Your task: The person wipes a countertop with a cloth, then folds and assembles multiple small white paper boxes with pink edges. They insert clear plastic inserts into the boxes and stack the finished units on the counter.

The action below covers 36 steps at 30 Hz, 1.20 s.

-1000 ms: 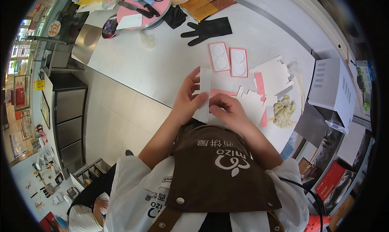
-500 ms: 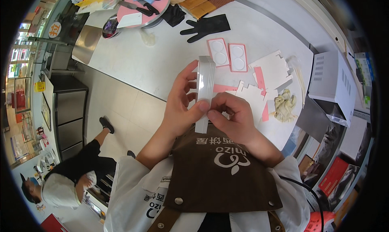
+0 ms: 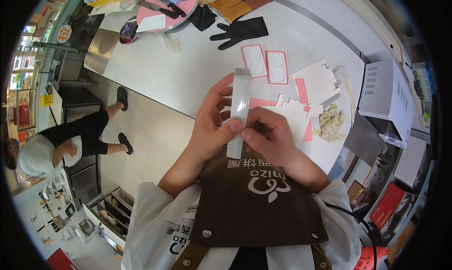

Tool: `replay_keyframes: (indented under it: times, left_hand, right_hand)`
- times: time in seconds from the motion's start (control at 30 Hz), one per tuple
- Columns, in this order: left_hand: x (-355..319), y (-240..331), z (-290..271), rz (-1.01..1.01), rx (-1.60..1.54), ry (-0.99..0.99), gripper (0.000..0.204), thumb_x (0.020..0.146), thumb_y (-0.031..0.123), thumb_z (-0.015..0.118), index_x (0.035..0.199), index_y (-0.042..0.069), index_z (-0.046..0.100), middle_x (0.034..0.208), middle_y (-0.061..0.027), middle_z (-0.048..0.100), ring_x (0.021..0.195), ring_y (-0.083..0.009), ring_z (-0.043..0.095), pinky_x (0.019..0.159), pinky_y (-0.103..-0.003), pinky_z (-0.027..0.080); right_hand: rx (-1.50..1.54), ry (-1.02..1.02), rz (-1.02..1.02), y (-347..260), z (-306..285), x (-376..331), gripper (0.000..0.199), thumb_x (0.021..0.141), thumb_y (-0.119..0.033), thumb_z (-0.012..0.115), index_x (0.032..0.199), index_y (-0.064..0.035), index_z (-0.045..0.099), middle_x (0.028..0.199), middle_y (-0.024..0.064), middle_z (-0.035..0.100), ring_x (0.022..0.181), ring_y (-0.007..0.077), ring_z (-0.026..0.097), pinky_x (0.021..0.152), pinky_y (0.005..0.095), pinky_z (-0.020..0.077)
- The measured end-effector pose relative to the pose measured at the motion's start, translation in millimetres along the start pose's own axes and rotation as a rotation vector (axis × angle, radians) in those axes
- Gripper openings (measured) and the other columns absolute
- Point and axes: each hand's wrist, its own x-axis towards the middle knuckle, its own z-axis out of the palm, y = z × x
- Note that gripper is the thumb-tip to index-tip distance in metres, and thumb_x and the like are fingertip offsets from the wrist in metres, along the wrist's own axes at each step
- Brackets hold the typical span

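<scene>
A long, narrow, glossy whitish strip with several layered edges stands roughly upright in front of my apron. My left hand grips its left side, thumb across the front and fingers behind. My right hand pinches its lower right edge between thumb and curled fingers. What exactly the strip is cannot be told. Just beyond it on the white table lie two pink-edged trays, the left tray and the right tray, each with two round hollows.
White cut card pieces with pink strips and a crumpled pale glove lie at right. A black glove is farther back. Knives and scissors rest on a pink round stand. At left, another person is in the aisle.
The strip has tilted and shifted slightly right and down, still in both hands. The other person has moved farther along the aisle, away from the picture's lower edge.
</scene>
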Motion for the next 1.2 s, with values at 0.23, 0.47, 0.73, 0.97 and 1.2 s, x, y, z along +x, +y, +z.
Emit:
replay_keyframes:
  times: [0.23,0.47,0.73,0.97,1.2]
  left_hand:
    - [6,-2,2,-0.053,-0.035,-0.040,0.097,0.086,0.042,0.081,0.160,0.004,0.031,0.145,-0.0122,0.049,0.129,-0.0238,0.053,0.105,-0.042,0.047]
    - [8,-40,-17,-0.150,0.040,-0.008,0.092,0.087,0.035,0.082,0.158,0.003,0.032,0.145,-0.0129,0.051,0.127,-0.0237,0.054,0.108,-0.037,0.044]
    - [41,-165,-124,-0.250,0.946,0.429,0.087,0.086,0.035,0.082,0.153,0.001,0.038,0.138,-0.0220,0.054,0.125,-0.0353,0.056,0.104,-0.043,0.047]
    - [73,-201,-102,0.147,1.423,0.275,0.058,0.093,0.027,0.073,0.141,0.004,0.053,0.131,-0.0207,0.061,0.120,-0.0382,0.059,0.101,-0.045,0.050]
    - [47,-277,0,-0.808,0.548,-0.382,0.047,0.097,0.037,0.064,0.132,0.006,0.059,0.126,-0.0090,0.066,0.111,-0.0236,0.064,0.092,-0.041,0.050]
  right_hand:
    - [0.051,0.001,0.011,6,-8,0,0.004,0.099,-0.003,0.063,0.099,-0.0004,0.060,0.086,0.0004,0.062,0.072,0.0054,0.059,0.063,0.0228,0.0476]
    - [-0.294,0.042,0.043,36,-13,12,0.015,0.100,-0.013,0.063,0.106,0.0010,0.064,0.088,0.0030,0.066,0.078,0.0089,0.059,0.070,0.0276,0.0485]
    - [-1.071,0.165,0.478,155,-133,-58,0.030,0.092,-0.022,0.066,0.118,-0.0070,0.065,0.118,0.0131,0.068,0.105,0.0304,0.068,0.089,0.0440,0.0534]
    - [-0.733,0.951,0.488,216,-225,-152,0.042,0.085,-0.020,0.072,0.117,0.0003,0.056,0.106,0.0128,0.062,0.099,0.0243,0.062,0.088,0.0367,0.0513]
    - [-0.189,1.121,0.515,227,-214,-157,0.063,0.085,-0.019,0.074,0.139,0.0027,0.048,0.118,0.0114,0.060,0.099,0.0190,0.059,0.086,0.0328,0.0508]
